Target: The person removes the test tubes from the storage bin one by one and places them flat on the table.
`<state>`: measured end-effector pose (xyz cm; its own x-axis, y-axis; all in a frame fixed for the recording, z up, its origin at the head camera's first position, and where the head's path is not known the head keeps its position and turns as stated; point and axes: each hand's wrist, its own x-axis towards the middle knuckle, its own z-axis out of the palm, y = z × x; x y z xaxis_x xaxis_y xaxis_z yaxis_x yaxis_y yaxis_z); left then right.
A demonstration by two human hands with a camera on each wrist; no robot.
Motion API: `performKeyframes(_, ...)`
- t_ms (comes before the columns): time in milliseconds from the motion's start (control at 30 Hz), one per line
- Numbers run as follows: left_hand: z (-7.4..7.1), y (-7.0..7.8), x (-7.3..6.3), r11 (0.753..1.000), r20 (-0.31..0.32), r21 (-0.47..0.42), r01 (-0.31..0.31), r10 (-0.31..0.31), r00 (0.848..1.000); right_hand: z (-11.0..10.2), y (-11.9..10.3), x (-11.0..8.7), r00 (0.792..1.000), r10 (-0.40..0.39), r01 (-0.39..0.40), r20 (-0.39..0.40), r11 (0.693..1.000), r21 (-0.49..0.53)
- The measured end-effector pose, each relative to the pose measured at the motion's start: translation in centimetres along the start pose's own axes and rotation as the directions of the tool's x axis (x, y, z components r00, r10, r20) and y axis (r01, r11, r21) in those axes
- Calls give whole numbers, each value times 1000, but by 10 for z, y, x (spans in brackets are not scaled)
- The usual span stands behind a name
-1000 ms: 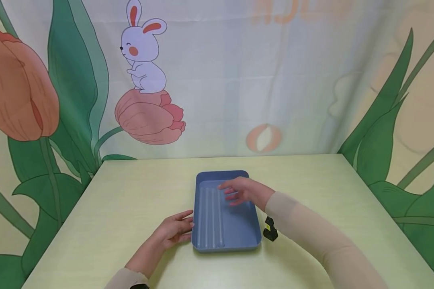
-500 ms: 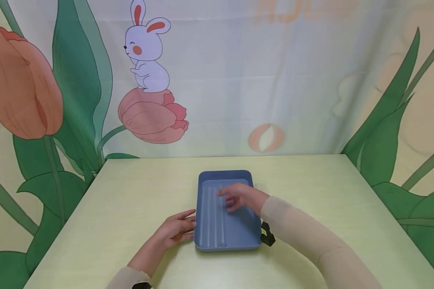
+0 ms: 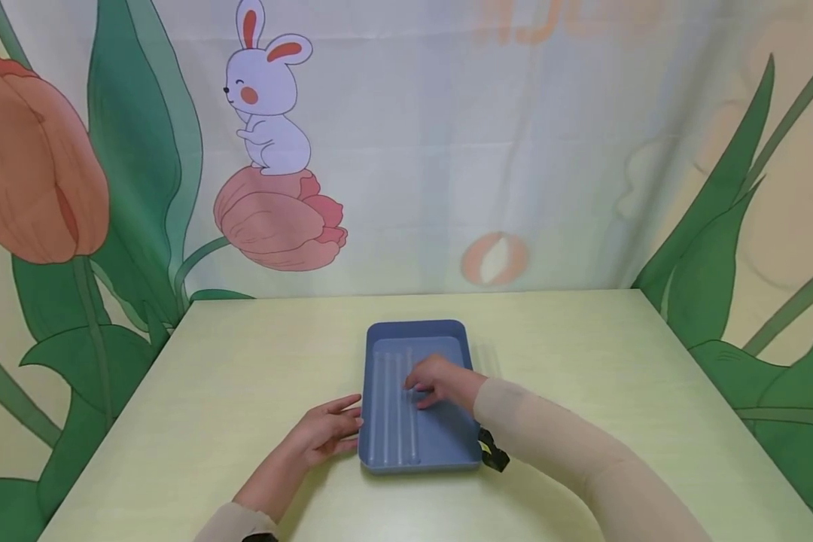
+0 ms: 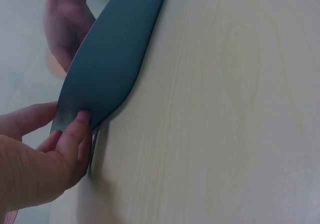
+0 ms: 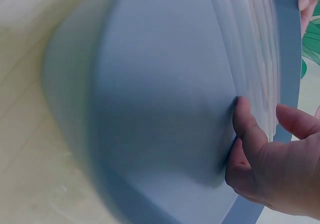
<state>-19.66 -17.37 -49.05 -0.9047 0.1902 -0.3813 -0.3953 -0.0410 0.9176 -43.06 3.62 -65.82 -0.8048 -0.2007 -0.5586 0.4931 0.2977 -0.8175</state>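
A blue rectangular tray (image 3: 450, 440) lies lengthwise on the table, with long pale ridges (image 3: 387, 421) along its left half. My left hand (image 3: 327, 432) stays at the tray's left outer side, its fingers extended. In the left wrist view, its fingertips rest against the tray's outer wall (image 4: 107, 59). My right hand (image 3: 436, 382) is inside the tray, fingers loosely bent and pointing down. Seen from the right wrist, its fingertips are at the edge of the glossy ridges (image 5: 245, 44), thumb and fingers apart, with nothing seen between them.
The pale wood-grain table (image 3: 257, 354) surrounds the tray. At its back edge hangs a curtain (image 3: 406, 188) printed with a rabbit, tulips and leaves. A small black device (image 3: 493, 452) on the right wrist overlaps the tray's right edge in the head view.
My right hand has come down toward the near end of the tray and lower, its fingers bending more. The left hand has kept its place at the tray's side.
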Motion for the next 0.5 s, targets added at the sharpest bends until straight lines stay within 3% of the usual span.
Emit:
performKeyframes(33,0,0,0,1000,0,-2,-1,1,1000,-1,14,33,1000,8,-8,-4,1000,10)
performKeyframes(67,-1,-1,0,1000,-1,-5,-2,2,1000,-1,20,44,1000,10,-10,-10,1000,20)
performKeyframes(133,-2,-2,1,1000,-2,-8,-4,4,1000,3,20,39,1000,-2,3,-22,1000,9)
performKeyframes(167,-2,-2,1,1000,-1,-9,-5,5,1000,5,13,24,999,-5,5,-32,1000,4)
performKeyframes(233,-2,-2,1,1000,-1,-8,-5,5,1000,12,-8,-25,998,4,-4,-57,1000,-2)
performKeyframes(333,-3,-2,1,1000,2,-8,-6,6,1000,18,-27,-72,997,-13,12,-82,1000,-18)
performKeyframes(400,-3,-2,1,1000,4,-9,-7,7,1000,20,-35,-90,996,-14,13,-87,1000,-15)
performKeyframes(500,-3,-2,1,1000,5,-10,-8,8,1000,17,-34,-89,998,-21,20,-62,1000,-13)
